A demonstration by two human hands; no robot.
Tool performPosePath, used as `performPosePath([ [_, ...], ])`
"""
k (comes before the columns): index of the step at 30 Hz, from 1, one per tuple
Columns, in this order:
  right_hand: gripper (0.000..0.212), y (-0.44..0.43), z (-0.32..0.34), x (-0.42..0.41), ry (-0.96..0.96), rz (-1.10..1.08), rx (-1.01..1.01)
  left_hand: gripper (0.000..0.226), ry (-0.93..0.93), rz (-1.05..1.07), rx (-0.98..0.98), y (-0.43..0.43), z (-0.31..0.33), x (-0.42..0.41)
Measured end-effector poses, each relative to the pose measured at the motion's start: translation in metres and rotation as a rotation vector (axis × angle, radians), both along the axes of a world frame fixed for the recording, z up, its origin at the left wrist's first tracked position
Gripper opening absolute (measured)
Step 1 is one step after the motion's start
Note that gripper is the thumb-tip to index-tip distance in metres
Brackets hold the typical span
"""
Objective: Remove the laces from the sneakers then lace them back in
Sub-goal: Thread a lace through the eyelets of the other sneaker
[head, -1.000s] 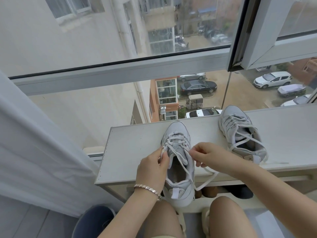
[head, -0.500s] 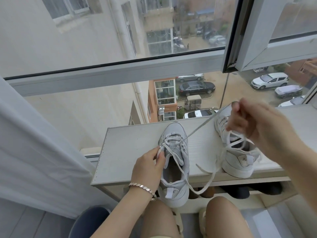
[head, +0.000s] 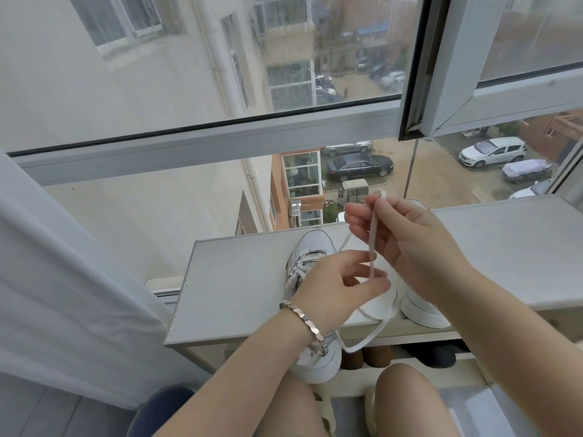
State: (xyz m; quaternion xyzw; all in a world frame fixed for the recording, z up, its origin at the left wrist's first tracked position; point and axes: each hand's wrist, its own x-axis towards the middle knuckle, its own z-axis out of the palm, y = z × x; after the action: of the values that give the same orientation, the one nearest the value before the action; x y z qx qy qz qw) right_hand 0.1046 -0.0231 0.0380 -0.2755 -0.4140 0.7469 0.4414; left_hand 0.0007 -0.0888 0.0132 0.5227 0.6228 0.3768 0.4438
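Lace (head: 373, 247) — pinched by left hand (head: 334, 290), right hand (head: 413, 250).

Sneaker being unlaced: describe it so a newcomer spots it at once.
Below the window runs a pale grey shelf. Two white sneakers sit on it; yours is the left sneaker, under the left hand, heel overhanging the edge. Unlike the right sneaker, its lace rises to the right hand.
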Motion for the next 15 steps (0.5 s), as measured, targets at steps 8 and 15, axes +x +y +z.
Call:
performPosePath([
  [8, 0.021, 0.009, -0.007, 0.006, -0.315, -0.081, 0.043, 0.018, -0.348, 0.328, 0.033, 0.007, 0.002, -0.012],
  [15, 0.01, -0.007, -0.019, 0.008, -0.812, 0.334, 0.298, 0.018, -0.344, 0.363, 0.075, 0.021, 0.009, -0.019],
])
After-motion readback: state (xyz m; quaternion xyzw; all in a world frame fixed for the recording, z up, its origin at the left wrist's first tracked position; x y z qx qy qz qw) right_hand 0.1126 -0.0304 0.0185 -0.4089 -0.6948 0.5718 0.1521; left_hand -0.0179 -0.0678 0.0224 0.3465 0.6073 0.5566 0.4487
